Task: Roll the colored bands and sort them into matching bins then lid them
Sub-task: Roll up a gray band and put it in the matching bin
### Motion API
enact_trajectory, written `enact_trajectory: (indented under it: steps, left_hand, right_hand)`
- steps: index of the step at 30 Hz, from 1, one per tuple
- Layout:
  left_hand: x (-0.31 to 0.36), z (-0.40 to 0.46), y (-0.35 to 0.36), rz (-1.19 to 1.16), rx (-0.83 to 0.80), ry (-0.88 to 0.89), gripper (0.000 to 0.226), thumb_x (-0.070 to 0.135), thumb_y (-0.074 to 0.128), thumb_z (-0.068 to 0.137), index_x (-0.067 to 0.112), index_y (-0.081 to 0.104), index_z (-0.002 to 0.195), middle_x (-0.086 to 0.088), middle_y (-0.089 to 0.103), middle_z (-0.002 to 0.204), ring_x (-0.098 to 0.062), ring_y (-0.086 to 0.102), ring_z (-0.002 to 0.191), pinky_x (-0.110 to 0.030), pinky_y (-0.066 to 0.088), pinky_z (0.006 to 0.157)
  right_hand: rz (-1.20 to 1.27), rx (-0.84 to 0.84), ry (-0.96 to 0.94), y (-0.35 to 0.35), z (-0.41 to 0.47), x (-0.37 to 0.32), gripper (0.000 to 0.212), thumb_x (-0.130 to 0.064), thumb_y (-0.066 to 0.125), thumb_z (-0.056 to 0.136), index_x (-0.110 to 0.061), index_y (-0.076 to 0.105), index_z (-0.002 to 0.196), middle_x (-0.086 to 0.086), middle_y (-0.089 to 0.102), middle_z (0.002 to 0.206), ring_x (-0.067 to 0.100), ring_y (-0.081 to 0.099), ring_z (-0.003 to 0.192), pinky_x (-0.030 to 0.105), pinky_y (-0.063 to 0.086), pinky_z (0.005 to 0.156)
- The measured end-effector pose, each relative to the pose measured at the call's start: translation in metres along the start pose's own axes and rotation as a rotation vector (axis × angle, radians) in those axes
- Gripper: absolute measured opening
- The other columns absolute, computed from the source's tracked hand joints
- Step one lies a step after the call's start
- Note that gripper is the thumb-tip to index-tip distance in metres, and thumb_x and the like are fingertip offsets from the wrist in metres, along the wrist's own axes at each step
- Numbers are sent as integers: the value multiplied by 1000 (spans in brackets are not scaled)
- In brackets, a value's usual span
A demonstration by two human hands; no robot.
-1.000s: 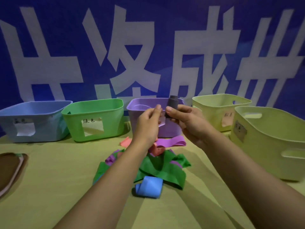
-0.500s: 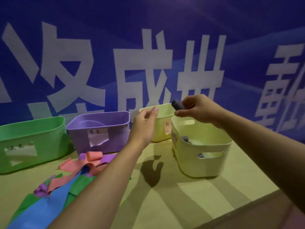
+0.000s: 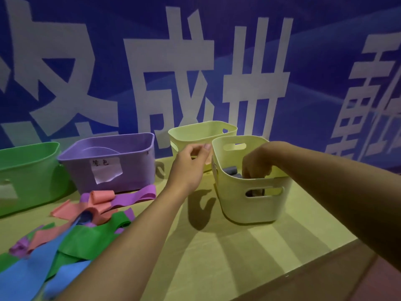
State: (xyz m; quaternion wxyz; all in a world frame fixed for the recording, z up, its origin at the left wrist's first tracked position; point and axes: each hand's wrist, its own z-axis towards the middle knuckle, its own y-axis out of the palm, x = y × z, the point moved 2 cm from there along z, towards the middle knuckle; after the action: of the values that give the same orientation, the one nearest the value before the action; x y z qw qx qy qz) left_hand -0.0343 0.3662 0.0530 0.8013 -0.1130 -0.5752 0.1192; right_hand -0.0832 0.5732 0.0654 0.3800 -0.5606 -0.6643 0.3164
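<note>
My right hand reaches down into the near pale yellow bin, fingers bunched and pointing downward at a dark grey roll; the rim hides the fingertips. Another dark grey roll lies beside it in the bin. My left hand hovers just left of that bin with loosely curled fingers, holding nothing. Loose bands lie in a heap at the lower left: pink, purple, green and blue.
A second pale yellow bin stands behind the near one. A purple bin with a paper label and a green bin stand to the left. The table's edge runs diagonally at the lower right. A blue banner backs the table.
My right hand has dropped with the dark grey roll from above the near yellow bin down into it. The view has shifted further right; my left hand stays raised.
</note>
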Motion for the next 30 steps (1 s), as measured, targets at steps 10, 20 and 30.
enact_trajectory:
  steps: [10, 20, 30]
  left_hand:
    - [-17, -1, 0, 22, -24, -13, 19, 51, 52, 103, 37, 57, 113, 16, 64, 108, -9, 60, 108, -16, 38, 73]
    - [-17, -1, 0, 12, -17, -3, 17, 51, 52, 103, 38, 57, 112, 16, 63, 111, -11, 62, 110, -20, 42, 75]
    - [-18, -2, -6, 8, -2, -9, 21, 50, 52, 103, 35, 59, 116, 14, 64, 112, -12, 62, 111, -27, 42, 78]
  right_hand:
    - [-124, 15, -69, 5, 10, 4, 25, -37, 66, 97, -31, 56, 119, -11, 51, 89, 17, 51, 104, 33, 40, 109]
    - [119, 252, 214, 12, 23, 18, 29, -37, 76, 91, -18, 58, 104, 5, 63, 94, 22, 63, 97, 38, 53, 100]
    - [352, 318, 153, -2, 7, 17, 32, -31, 80, 88, -11, 60, 102, 9, 71, 87, 19, 71, 72, 29, 59, 70]
